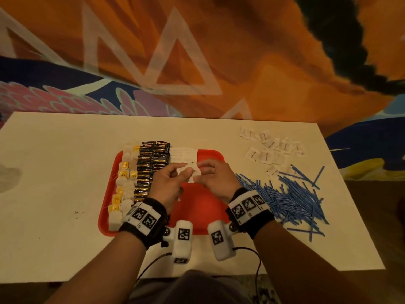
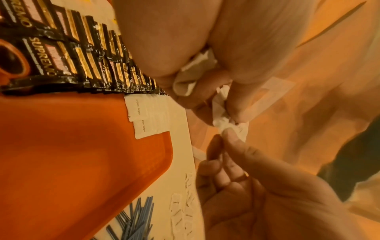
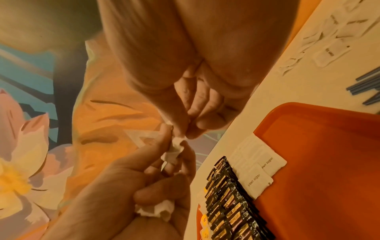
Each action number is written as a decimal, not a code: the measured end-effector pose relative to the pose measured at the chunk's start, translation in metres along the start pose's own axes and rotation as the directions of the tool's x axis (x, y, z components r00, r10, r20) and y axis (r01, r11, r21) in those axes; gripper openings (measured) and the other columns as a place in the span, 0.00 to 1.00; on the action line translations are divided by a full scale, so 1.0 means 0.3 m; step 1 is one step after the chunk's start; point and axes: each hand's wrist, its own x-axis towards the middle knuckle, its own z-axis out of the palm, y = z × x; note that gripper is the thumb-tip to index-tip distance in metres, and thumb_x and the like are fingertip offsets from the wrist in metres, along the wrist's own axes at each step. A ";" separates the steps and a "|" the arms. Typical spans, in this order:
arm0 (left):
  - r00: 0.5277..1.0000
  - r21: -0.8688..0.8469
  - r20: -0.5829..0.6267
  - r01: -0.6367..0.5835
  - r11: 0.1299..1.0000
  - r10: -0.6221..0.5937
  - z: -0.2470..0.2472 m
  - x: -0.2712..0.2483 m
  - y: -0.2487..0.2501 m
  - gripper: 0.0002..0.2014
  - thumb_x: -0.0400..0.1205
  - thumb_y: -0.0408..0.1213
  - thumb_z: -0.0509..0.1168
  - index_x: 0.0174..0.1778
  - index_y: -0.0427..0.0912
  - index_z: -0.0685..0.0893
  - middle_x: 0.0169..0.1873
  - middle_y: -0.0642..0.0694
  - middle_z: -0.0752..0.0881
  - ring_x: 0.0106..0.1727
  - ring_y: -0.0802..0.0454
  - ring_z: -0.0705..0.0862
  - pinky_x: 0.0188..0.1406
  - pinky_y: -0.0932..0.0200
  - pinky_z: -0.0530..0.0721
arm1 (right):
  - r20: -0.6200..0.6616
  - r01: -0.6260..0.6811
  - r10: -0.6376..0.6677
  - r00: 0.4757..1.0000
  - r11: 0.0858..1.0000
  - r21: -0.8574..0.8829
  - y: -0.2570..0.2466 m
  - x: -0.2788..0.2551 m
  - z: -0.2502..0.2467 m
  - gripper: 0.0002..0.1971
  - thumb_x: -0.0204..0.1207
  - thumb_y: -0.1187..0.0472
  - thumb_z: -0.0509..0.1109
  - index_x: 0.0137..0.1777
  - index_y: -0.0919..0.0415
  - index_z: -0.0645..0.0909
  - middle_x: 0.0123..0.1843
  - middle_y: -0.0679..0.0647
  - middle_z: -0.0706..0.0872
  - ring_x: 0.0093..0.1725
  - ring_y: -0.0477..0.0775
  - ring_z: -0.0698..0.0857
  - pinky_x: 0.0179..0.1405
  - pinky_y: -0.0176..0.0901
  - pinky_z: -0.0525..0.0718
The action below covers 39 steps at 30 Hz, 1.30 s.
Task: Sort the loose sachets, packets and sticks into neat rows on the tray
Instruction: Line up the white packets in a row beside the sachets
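White table (image 1: 65, 172), set against an orange patterned wall (image 1: 241, 51); red tray (image 1: 203, 207) at centre.

Item in hand: white sugar sachets (image 1: 189, 172), a small bunch, held above the tray's middle. My left hand (image 1: 169, 183) has its grip closed around several of them, thumb on top; my right hand (image 1: 215, 177) pinches one sachet at its edge between thumb and fingertips.

On tray, left to right: tea bags with yellow tags (image 1: 122, 183), a row of black-and-gold coffee packets (image 1: 151, 167), a short row of white sachets marked brown sugar (image 3: 257, 167) at the far edge.

Off tray, right: loose white sachets (image 1: 271, 148) scattered on the table; nearer, a heap of blue sticks (image 1: 289, 198).
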 end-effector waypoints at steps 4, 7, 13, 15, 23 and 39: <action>0.996 0.083 0.020 -0.086 0.993 0.084 0.002 -0.004 0.009 0.09 0.81 0.31 0.73 0.54 0.43 0.83 0.26 0.51 0.79 0.19 0.58 0.72 0.15 0.63 0.67 | 0.090 -0.070 0.051 0.995 0.973 0.220 0.002 -0.015 -0.005 0.09 0.74 0.72 0.75 0.50 0.59 0.86 0.42 0.59 0.84 0.39 0.52 0.82 0.35 0.43 0.80; 0.992 0.105 0.027 -0.129 0.986 0.127 -0.015 -0.002 0.014 0.11 0.81 0.33 0.72 0.56 0.45 0.79 0.27 0.48 0.78 0.18 0.55 0.68 0.17 0.63 0.66 | 0.076 -0.104 0.082 0.994 0.927 0.360 0.001 -0.025 -0.011 0.06 0.76 0.69 0.75 0.52 0.65 0.86 0.41 0.56 0.87 0.34 0.46 0.84 0.32 0.37 0.79; 0.953 0.203 0.104 -0.301 0.932 0.285 -0.032 -0.021 0.007 0.11 0.82 0.29 0.71 0.49 0.52 0.84 0.34 0.49 0.81 0.19 0.57 0.69 0.17 0.62 0.69 | 0.025 -0.151 0.156 0.987 0.882 0.447 0.001 -0.027 0.002 0.05 0.78 0.66 0.74 0.52 0.65 0.85 0.40 0.55 0.88 0.31 0.47 0.86 0.29 0.37 0.78; 0.945 0.270 0.118 -0.326 0.906 0.305 -0.036 -0.021 0.003 0.08 0.82 0.29 0.71 0.48 0.48 0.88 0.31 0.57 0.83 0.19 0.58 0.69 0.18 0.65 0.69 | -0.012 -0.151 0.177 0.984 0.874 0.461 0.001 -0.024 0.000 0.07 0.79 0.62 0.73 0.53 0.65 0.85 0.38 0.55 0.86 0.29 0.47 0.84 0.29 0.38 0.76; 0.961 0.218 0.054 -0.277 0.936 0.272 -0.040 -0.015 -0.011 0.11 0.82 0.31 0.71 0.55 0.51 0.89 0.27 0.39 0.74 0.18 0.54 0.66 0.17 0.65 0.68 | -0.023 -0.135 0.164 0.986 0.875 0.465 0.016 -0.028 0.019 0.06 0.78 0.64 0.75 0.53 0.64 0.86 0.43 0.55 0.90 0.34 0.46 0.87 0.31 0.38 0.79; 0.997 0.112 0.053 -0.070 0.991 0.064 -0.043 0.010 0.013 0.02 0.80 0.32 0.74 0.45 0.40 0.87 0.29 0.50 0.86 0.25 0.57 0.77 0.17 0.66 0.70 | -0.180 0.048 -0.029 0.983 0.993 0.103 -0.001 -0.006 -0.038 0.06 0.66 0.57 0.84 0.37 0.57 0.90 0.33 0.50 0.90 0.30 0.42 0.84 0.39 0.43 0.86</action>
